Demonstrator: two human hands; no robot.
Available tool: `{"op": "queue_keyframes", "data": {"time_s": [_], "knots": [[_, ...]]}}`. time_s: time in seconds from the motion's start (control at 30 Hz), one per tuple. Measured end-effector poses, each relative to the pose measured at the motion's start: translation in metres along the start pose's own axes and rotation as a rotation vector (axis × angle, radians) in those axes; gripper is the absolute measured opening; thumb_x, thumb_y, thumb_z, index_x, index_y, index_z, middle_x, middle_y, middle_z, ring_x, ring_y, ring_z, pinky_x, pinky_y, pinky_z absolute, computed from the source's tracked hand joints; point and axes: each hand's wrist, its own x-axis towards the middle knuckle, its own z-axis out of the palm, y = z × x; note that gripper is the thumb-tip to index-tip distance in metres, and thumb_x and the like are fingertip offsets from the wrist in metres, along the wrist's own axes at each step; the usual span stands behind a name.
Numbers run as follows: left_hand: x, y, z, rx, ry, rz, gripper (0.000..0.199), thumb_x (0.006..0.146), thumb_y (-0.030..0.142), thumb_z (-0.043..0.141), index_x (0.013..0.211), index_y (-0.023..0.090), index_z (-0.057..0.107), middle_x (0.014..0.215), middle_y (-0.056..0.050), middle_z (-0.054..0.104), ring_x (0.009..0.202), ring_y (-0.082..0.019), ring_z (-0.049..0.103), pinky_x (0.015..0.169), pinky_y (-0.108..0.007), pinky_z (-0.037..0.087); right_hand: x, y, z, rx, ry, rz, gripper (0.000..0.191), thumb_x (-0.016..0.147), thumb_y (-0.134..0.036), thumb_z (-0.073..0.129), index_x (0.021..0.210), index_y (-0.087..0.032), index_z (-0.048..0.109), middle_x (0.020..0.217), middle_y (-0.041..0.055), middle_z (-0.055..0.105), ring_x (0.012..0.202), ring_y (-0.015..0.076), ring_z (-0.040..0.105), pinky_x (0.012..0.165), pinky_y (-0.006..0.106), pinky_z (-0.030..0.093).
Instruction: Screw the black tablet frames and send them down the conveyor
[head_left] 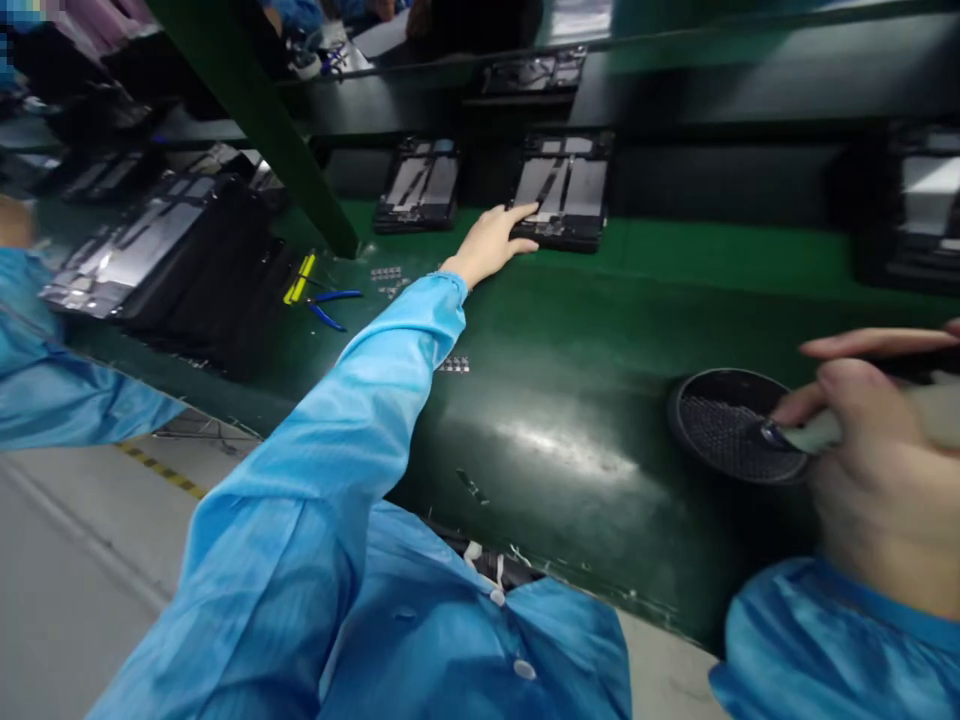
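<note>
Bare green desk point(570, 400) lies open between my arms. A slanted post point(277, 130) and pliers point(326, 305) crowd the left; the round dish point(724, 425) blocks the right.

Dim scene. Overhead light is reflected as a glare patch on the green table point(570, 440), left of the round dish point(731, 425). Motion blur and edge distortion are noted throughout.

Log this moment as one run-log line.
left hand: on device tray edge | right hand: holds tool over round dish | pliers: idle on belt
</note>
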Motion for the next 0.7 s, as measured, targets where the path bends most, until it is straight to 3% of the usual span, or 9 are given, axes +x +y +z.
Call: {"op": "queue_keyframes", "data": {"time_s": [0.1, 0.17, 0.3, 0.4, 0.5, 0.6, 0.7], "knots": [[-0.012, 0.022, 0.007, -0.014, 0.074, 0.011, 0.067, 0.093, 0.047, 0.078, 0.157, 0.033, 0.062, 0.159, -0.007, 0.061, 0.155, -0.033, 0.048, 0.139, -0.05, 0.027, 0.007, -0.004, 0.003, 0.015, -0.018, -0.054, 0.051, 0.067, -0.03, 0.088, 0.104, -0.017, 0.055, 0.096, 0.0059, 0.065, 0.077, 0.0171, 0.068, 0.05, 0.025, 0.052], [-0.044, 0.041, 0.002, -0.038, 0.053, 0.077, 0.062, 0.095, 0.05, 0.078, 0.153, 0.032, 0.064, 0.15, -0.008, 0.064, 0.148, -0.032, 0.053, 0.138, -0.049, 0.03, 0.009, -0.004, 0.003, 0.04, 0.001, -0.074, 0.05, 0.07, -0.028, 0.087, 0.102, -0.017, 0.05, 0.091, 0.0035, 0.061, 0.079, 0.0167, 0.069, 0.047, 0.024, 0.049], [-0.16, 0.078, -0.005, 0.023, -0.02, 0.133, 0.059, 0.095, 0.045, 0.08, 0.148, 0.023, 0.065, 0.144, -0.013, 0.061, 0.146, -0.036, 0.054, 0.135, -0.054, 0.037, 0.015, 0.002, 0.002, 0.154, -0.003, -0.158, 0.046, 0.072, -0.023, 0.078, 0.102, -0.017, 0.044, 0.077, -0.0022, 0.047, 0.063, 0.0135, 0.061, 0.038, 0.023, 0.036], [-0.258, 0.098, 0.004, 0.113, -0.059, 0.07, 0.05, 0.104, 0.042, 0.071, 0.151, 0.031, 0.058, 0.151, -0.015, 0.051, 0.152, -0.037, 0.051, 0.135, -0.062, 0.04, 0.02, 0.01, 0.001, 0.202, -0.062, -0.229, 0.042, 0.074, -0.022, 0.071, 0.104, -0.017, 0.043, 0.075, -0.0031, 0.048, 0.052, 0.0103, 0.051, 0.035, 0.024, 0.028], [-0.318, 0.108, 0.013, 0.219, -0.157, -0.011, 0.045, 0.107, 0.043, 0.065, 0.15, 0.036, 0.056, 0.165, -0.016, 0.039, 0.16, -0.043, 0.042, 0.129, -0.075, 0.043, 0.02, 0.013, 0.001, 0.226, -0.064, -0.265, 0.034, 0.08, -0.017, 0.069, 0.105, -0.015, 0.047, 0.085, -0.0008, 0.051, 0.058, 0.0072, 0.055, 0.039, 0.023, 0.031], [-0.323, 0.1, -0.003, 0.282, -0.218, -0.02, 0.052, 0.104, 0.05, 0.069, 0.154, 0.042, 0.057, 0.169, -0.011, 0.045, 0.157, -0.049, 0.046, 0.128, -0.079, 0.042, 0.019, 0.015, 0.002, 0.214, -0.056, -0.289, 0.032, 0.082, -0.014, 0.067, 0.107, -0.014, 0.047, 0.087, -0.0009, 0.048, 0.061, 0.0048, 0.056, 0.042, 0.022, 0.033], [-0.294, 0.07, -0.046, 0.314, -0.089, -0.034, 0.055, 0.1, 0.063, 0.069, 0.152, 0.063, 0.054, 0.154, 0.005, 0.06, 0.15, -0.045, 0.055, 0.13, -0.071, 0.044, 0.018, 0.018, 0.001, 0.207, -0.044, -0.342, 0.03, 0.083, -0.012, 0.065, 0.106, -0.013, 0.046, 0.094, 0.0003, 0.048, 0.062, 0.0049, 0.058, 0.041, 0.024, 0.033]]}}
